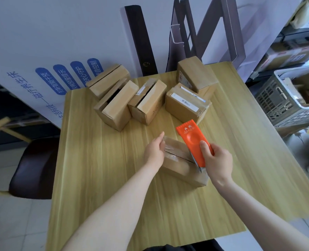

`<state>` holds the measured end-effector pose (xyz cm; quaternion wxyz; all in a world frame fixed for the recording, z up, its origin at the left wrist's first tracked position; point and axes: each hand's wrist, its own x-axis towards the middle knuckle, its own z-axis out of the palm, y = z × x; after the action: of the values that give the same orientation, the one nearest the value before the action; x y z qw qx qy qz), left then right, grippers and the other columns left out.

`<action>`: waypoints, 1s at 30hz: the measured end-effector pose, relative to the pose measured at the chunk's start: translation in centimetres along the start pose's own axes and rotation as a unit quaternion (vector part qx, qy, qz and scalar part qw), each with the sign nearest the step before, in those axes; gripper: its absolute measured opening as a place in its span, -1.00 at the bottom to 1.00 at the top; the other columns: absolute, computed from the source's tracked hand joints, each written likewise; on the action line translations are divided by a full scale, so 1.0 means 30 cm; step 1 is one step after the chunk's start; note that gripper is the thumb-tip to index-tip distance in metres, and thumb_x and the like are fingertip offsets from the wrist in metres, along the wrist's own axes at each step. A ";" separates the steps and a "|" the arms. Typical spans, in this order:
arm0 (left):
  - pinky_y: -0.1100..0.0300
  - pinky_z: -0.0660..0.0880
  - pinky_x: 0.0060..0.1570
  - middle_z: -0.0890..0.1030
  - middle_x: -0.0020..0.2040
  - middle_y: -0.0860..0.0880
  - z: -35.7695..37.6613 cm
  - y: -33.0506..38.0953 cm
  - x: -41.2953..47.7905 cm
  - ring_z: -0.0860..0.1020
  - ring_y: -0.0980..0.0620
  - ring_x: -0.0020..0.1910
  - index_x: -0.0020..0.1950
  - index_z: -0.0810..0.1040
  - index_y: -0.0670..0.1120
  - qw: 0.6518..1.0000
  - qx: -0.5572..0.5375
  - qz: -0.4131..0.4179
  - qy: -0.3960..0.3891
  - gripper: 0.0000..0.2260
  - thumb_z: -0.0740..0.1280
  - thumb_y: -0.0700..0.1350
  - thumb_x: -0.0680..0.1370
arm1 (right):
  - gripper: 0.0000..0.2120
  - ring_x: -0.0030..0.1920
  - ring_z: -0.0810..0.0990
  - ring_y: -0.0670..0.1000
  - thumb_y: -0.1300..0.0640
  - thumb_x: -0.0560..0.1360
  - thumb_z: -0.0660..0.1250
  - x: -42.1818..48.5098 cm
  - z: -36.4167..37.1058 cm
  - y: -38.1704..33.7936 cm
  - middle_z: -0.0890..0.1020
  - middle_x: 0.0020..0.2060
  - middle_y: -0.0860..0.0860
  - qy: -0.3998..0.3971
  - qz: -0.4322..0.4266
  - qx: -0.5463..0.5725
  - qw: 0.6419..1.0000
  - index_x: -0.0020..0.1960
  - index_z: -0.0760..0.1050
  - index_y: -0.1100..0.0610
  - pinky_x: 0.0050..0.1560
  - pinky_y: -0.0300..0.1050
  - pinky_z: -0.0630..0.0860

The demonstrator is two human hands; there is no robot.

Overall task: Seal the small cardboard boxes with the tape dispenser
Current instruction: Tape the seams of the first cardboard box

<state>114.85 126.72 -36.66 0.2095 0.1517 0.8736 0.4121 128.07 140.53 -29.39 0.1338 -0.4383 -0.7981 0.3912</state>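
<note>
Bright, even daylight — soft and diffuse, strongest from the right, where the floor beside the plastic crate (287,98) washes out toward white. Faint, short shadows under the cardboard boxes (117,105) on the worktop (95,169), falling leftward and toward the camera. Mild glare on the clear tape across the nearest box (179,160) and on the orange tape dispenser (193,142). Strong wide-angle distortion: worktop edges splayed, wall poster (46,84) and shelving (295,51) bent and smeared at the frame borders. Slight softness throughout, with compression haze — sharpest near centre.
</note>
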 end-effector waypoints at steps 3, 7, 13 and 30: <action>0.37 0.27 0.22 0.47 0.37 0.06 -0.007 -0.013 0.008 0.40 0.12 0.36 0.44 0.39 0.02 0.992 -0.122 -0.029 -0.006 -0.65 0.15 -0.14 0.65 | -0.53 -0.49 0.25 0.00 -0.03 0.57 0.27 0.002 0.009 -0.012 0.29 -0.56 -0.03 -0.001 0.002 -0.007 1.000 -0.44 0.25 0.11 -0.47 -0.09 0.14; 0.23 0.23 0.40 0.39 0.44 0.05 -0.040 -0.001 0.029 0.33 0.09 0.42 0.46 0.37 -0.01 0.979 -0.164 -0.084 -0.088 -0.65 0.13 -0.12 0.66 | -0.53 -0.50 0.27 -0.01 -0.03 0.57 0.27 -0.001 0.009 -0.014 0.31 -0.56 -0.04 0.000 -0.003 -0.014 1.000 -0.45 0.24 0.08 -0.47 -0.10 0.14; 0.15 0.40 0.30 0.57 0.26 0.05 -0.222 -0.069 0.003 0.50 0.11 0.26 0.34 0.51 -0.07 0.992 -0.090 -0.038 -0.080 -0.69 0.27 -0.05 0.61 | -0.58 -0.48 0.31 -0.01 -0.03 0.58 0.26 -0.005 0.006 -0.005 0.36 -0.54 -0.04 -0.007 -0.014 -0.021 1.000 -0.42 0.33 0.08 -0.45 -0.09 0.20; 0.16 0.52 -0.20 0.71 -0.15 0.00 -0.091 -0.060 -0.213 0.63 -0.01 -0.19 0.05 0.69 -0.06 0.989 0.029 -0.072 0.123 -0.83 0.38 -0.20 0.51 | -0.58 -0.48 0.32 -0.02 -0.05 0.55 0.29 -0.019 0.031 -0.031 0.37 -0.54 -0.04 -0.001 -0.027 -0.039 0.999 -0.41 0.34 0.10 -0.47 -0.12 0.17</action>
<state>118.88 121.01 -34.97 0.1247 0.0426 0.9130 0.3861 127.33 139.33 -29.23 0.1261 -0.4206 -0.8248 0.3562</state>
